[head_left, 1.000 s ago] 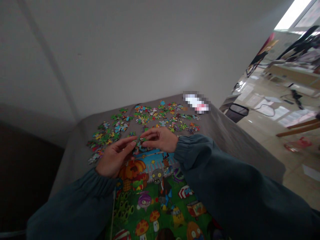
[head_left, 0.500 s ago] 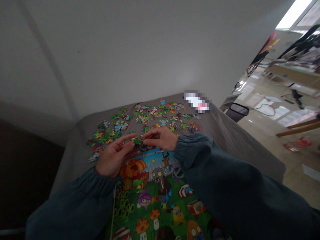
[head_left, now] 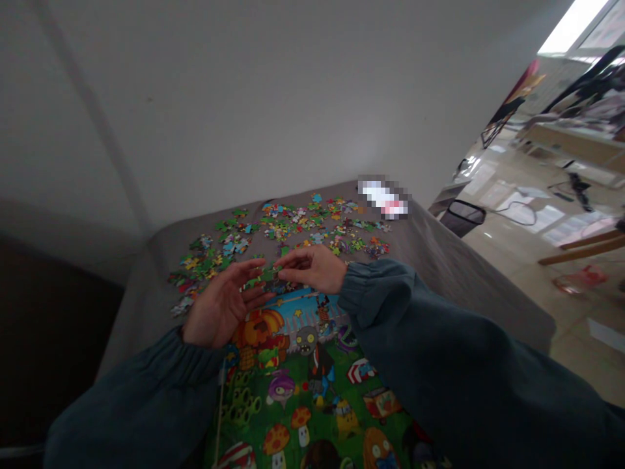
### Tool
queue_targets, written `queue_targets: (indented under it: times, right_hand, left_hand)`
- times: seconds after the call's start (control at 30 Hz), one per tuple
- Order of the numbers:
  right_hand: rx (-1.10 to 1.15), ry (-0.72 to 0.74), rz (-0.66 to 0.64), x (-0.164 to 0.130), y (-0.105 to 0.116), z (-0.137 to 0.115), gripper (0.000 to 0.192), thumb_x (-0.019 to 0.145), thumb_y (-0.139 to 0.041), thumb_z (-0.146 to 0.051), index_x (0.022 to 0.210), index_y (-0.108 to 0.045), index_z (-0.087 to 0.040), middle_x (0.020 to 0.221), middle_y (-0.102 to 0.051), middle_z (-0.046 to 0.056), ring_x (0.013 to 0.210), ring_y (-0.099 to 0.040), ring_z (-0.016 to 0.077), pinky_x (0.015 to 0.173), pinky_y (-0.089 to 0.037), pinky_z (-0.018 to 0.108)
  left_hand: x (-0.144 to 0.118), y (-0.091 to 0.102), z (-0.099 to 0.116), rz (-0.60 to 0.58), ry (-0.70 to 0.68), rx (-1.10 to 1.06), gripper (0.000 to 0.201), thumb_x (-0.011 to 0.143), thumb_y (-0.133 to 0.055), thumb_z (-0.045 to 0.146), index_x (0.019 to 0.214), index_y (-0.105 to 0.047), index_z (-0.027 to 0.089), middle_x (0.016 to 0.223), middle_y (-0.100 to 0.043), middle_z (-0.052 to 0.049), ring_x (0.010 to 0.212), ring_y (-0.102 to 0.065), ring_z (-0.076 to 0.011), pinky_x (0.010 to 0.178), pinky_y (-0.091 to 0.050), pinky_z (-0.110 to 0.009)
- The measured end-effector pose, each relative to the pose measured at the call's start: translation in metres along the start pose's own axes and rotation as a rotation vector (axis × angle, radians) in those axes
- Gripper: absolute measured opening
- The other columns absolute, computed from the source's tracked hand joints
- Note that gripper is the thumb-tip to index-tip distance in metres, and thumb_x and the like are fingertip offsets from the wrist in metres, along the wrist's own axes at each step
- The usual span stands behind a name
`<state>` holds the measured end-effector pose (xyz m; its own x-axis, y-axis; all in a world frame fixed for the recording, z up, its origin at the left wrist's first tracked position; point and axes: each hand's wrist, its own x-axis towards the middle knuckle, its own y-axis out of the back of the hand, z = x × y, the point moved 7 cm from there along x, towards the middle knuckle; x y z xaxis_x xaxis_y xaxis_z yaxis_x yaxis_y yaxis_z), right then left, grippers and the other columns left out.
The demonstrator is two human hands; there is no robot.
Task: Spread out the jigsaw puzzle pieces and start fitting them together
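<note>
My left hand (head_left: 219,305) is turned palm up with its fingers apart, at the left of the upper edge of a colourful picture sheet (head_left: 325,417). Nothing is gripped in it. Opposite, my right hand (head_left: 318,269) pinches a small green jigsaw puzzle piece (head_left: 275,270) between thumb and fingertips; the fingers partly hide it. The sheet shows cartoon plants, mushrooms, a pumpkin and a zombie, and both forearms cover parts of its sides. More green and dark puzzle pieces lie under and between the hands, though their outlines are dim.
Many loose puzzle pieces (head_left: 283,227) spread over the grey cloth (head_left: 469,306) beyond my hands. A blurred-out bright object (head_left: 383,198) lies at the far right corner. The white wall (head_left: 273,98) rises behind the table; a chair-like black frame (head_left: 466,212) stands at the right.
My left thumb and fingers have come off the green puzzle piece and spread apart, the palm rolling upward. My right hand stays nearly in place with its pinch.
</note>
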<state>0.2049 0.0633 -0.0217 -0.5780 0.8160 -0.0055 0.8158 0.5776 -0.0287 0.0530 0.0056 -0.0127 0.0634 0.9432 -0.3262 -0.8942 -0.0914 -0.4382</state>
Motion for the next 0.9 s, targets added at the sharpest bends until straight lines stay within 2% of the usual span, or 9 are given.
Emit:
queue_targets:
  times: [0.17, 0.33, 0.43, 0.6, 0.73, 0.9]
  right_hand:
    - [-0.008, -0.011, 0.002, -0.0008, -0.0008, -0.0007, 0.018, 0.083, -0.079, -0.021, 0.1, -0.076, -0.016, 0.074, -0.072, -0.001, 0.061, -0.063, 0.0087, 0.064, -0.057, 0.024]
    - [-0.003, 0.011, 0.005, -0.0012, -0.0006, -0.0029, 0.017, 0.083, -0.079, -0.02, 0.099, -0.076, -0.016, 0.073, -0.071, -0.002, 0.06, -0.062, 0.0082, 0.061, -0.056, 0.023]
    - [-0.014, 0.025, -0.001, -0.0009, -0.0004, -0.0025, 0.02, 0.083, -0.079, -0.022, 0.101, -0.077, -0.016, 0.073, -0.071, -0.002, 0.061, -0.062, 0.0085, 0.061, -0.055, 0.023]
    - [-0.047, 0.066, -0.029, -0.0002, -0.0009, -0.0025, 0.028, 0.082, -0.079, -0.028, 0.107, -0.078, -0.016, 0.078, -0.075, 0.0, 0.064, -0.063, 0.0097, 0.065, -0.056, 0.025]
    - [-0.052, 0.083, -0.041, -0.0012, -0.0027, -0.0049, 0.025, 0.083, -0.077, -0.026, 0.106, -0.079, -0.016, 0.08, -0.077, 0.001, 0.068, -0.065, 0.0099, 0.07, -0.057, 0.026]
    - [-0.127, 0.09, -0.015, -0.0047, -0.0062, -0.0093, 0.023, 0.085, -0.074, -0.026, 0.105, -0.078, -0.015, 0.073, -0.073, 0.0, 0.063, -0.062, 0.0095, 0.063, -0.054, 0.023]
  left_hand:
    - [0.0031, 0.0017, -0.0021, -0.062, 0.002, -0.01, 0.024, 0.085, -0.069, 0.035, 0.1, -0.079, 0.019, 0.097, -0.078, -0.004, 0.075, -0.075, -0.0186, 0.075, -0.067, -0.034]
    - [0.0028, 0.0027, -0.002, -0.049, -0.004, -0.004, 0.024, 0.085, -0.071, 0.035, 0.101, -0.079, 0.018, 0.1, -0.078, -0.004, 0.077, -0.075, -0.0195, 0.076, -0.067, -0.036]
    - [0.0008, 0.0005, -0.0009, -0.029, -0.007, 0.021, 0.021, 0.084, -0.073, 0.028, 0.102, -0.078, 0.019, 0.096, -0.077, -0.003, 0.075, -0.075, -0.0181, 0.074, -0.067, -0.034]
    - [-0.0004, 0.0015, -0.0017, 0.005, -0.012, 0.057, 0.025, 0.078, -0.078, 0.016, 0.103, -0.077, 0.02, 0.09, -0.077, -0.002, 0.072, -0.073, -0.0146, 0.074, -0.066, -0.03]
    - [0.0004, 0.0012, -0.002, -0.03, -0.071, 0.114, 0.038, 0.071, -0.087, 0.019, 0.107, -0.077, 0.02, 0.088, -0.077, -0.003, 0.079, -0.073, -0.0155, 0.075, -0.064, -0.026]
    - [0.0002, -0.0026, -0.0025, -0.043, -0.104, 0.226, 0.045, 0.061, -0.094, 0.027, 0.102, -0.076, 0.022, 0.091, -0.076, -0.002, 0.086, -0.073, -0.019, 0.083, -0.062, -0.031]
